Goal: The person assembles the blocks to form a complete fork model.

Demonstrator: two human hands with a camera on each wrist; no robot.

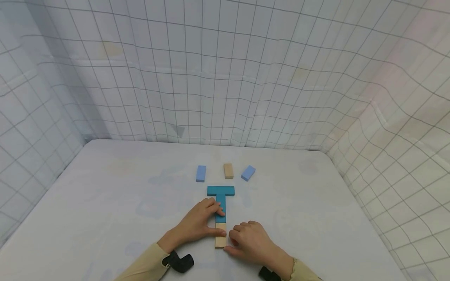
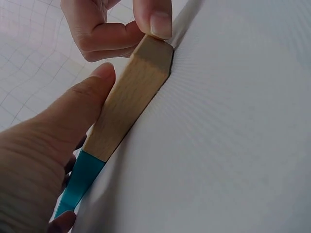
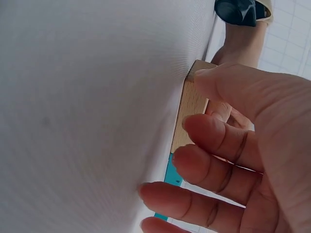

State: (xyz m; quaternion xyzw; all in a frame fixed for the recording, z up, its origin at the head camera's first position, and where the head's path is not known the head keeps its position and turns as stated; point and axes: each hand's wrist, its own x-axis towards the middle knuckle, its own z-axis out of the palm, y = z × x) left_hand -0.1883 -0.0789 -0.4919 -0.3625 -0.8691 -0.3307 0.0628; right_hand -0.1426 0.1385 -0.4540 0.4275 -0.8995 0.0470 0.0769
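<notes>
On the white table, two teal blocks form a T, its crossbar at the far end and its stem block running toward me. A plain wooden block lies end to end with the stem, in line with it. My left hand reaches over the stem from the left, fingertips on the teal stem block and thumb against the wooden block. At the right, my right hand touches the wooden block's near end with its thumb; its bent fingers are beside the block's long side.
Beyond the T lie a blue block, another wooden block and a second blue block turned at an angle. A white grid-patterned curtain hangs behind the table and along both sides.
</notes>
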